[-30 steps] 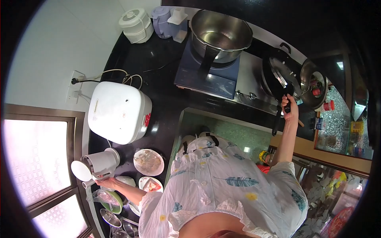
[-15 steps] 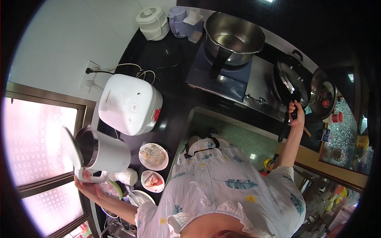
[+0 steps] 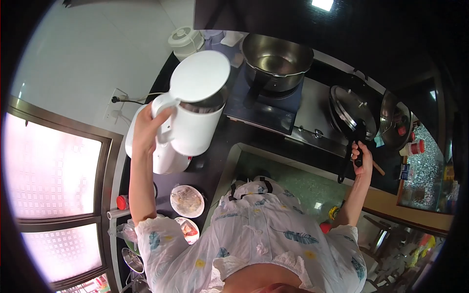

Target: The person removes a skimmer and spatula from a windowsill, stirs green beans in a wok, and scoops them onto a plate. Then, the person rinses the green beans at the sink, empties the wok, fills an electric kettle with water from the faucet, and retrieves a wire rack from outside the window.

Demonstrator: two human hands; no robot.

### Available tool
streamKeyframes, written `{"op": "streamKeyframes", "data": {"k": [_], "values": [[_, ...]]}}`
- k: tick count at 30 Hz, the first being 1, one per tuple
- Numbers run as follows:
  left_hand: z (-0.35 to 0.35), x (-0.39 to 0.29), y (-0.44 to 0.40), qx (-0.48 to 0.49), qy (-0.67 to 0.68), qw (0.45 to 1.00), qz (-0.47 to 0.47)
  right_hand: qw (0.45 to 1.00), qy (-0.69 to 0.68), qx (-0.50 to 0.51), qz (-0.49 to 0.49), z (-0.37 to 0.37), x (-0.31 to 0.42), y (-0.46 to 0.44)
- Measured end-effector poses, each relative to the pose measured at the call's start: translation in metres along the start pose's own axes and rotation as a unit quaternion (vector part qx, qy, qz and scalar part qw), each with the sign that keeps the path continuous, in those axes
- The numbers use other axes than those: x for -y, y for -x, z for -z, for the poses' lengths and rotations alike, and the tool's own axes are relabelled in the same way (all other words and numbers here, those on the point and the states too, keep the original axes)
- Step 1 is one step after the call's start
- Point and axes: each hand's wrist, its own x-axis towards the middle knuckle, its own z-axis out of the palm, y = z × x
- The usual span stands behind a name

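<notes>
My left hand (image 3: pixel 149 128) is closed round the handle of a white electric kettle (image 3: pixel 194 128), whose white lid (image 3: pixel 201 75) stands open. The kettle is in the air in front of the white rice cooker (image 3: pixel 168 161) and hides much of it. To its right, a large steel pot (image 3: pixel 277 61) rests on the blue induction cooker (image 3: pixel 264 110), its black handle pointing toward me. My right hand (image 3: pixel 360 155) grips the black handle of a steel lid (image 3: pixel 351 110), held over the stove's right part.
Covered food plates (image 3: pixel 187 201) lie on the dark counter at the left. A red-capped jar (image 3: pixel 122 202) stands by the window. Another pan lid (image 3: pixel 394 119) leans at the right. A dark cabinet (image 3: pixel 273 19) overhangs the back.
My left hand has lifted the kettle from the left counter, up and to the right toward the pot. My right hand keeps hold of the lid handle.
</notes>
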Motion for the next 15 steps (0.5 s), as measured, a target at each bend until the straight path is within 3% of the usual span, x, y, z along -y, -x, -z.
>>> {"op": "streamKeyframes", "data": {"k": [4, 6, 9, 12, 13, 15], "values": [[-0.038, -0.003, -0.062, 0.052, -0.109, 0.990, -0.072, 1.000, 0.020, 0.007, 0.000, -0.005, 0.008, 0.015], [-0.061, -0.012, -0.086, 0.039, -0.220, 0.958, -0.179, 1.000, 0.026, 0.000, -0.002, -0.008, 0.012, 0.021], [-0.086, -0.018, -0.128, 0.054, -0.259, 0.936, -0.232, 0.999, 0.038, 0.005, -0.001, -0.008, 0.018, 0.028], [-0.106, -0.015, -0.169, -0.010, -0.379, 0.858, -0.346, 0.999, 0.047, -0.009, 0.000, -0.007, 0.023, 0.032], [-0.111, -0.020, -0.176, 0.016, -0.376, 0.877, -0.299, 0.999, 0.053, -0.009, 0.001, -0.006, 0.024, 0.033], [-0.127, -0.019, -0.190, -0.011, -0.401, 0.848, -0.345, 0.998, 0.066, -0.009, 0.004, -0.004, 0.027, 0.033]]}}
